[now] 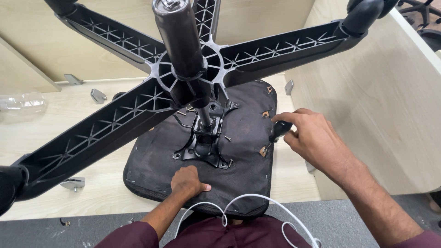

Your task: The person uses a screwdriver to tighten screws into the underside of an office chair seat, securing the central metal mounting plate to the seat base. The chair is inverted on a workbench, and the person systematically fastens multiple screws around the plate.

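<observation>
An upturned office chair lies on a pale wooden desk (55, 119). Its black fabric seat underside (161, 156) faces up, with a black metal mounting plate (204, 147) bolted at the middle. The gas cylinder (181, 41) and five-armed black plastic base (105, 128) rise toward the camera. My left hand (187, 182) is a closed fist pressed on the seat's near edge. My right hand (308, 133) grips a black-handled screwdriver (277, 133), its tip down at a torn hole on the seat's right edge. A loose screw (227, 138) lies by the plate.
Wooden partition walls (381, 92) enclose the desk at the back and right. Metal brackets (97, 95) lie on the desk at the left, beside a clear plastic bottle (23, 103). A white cable (257, 202) loops over my lap. Castors (365, 14) sit on the arm ends.
</observation>
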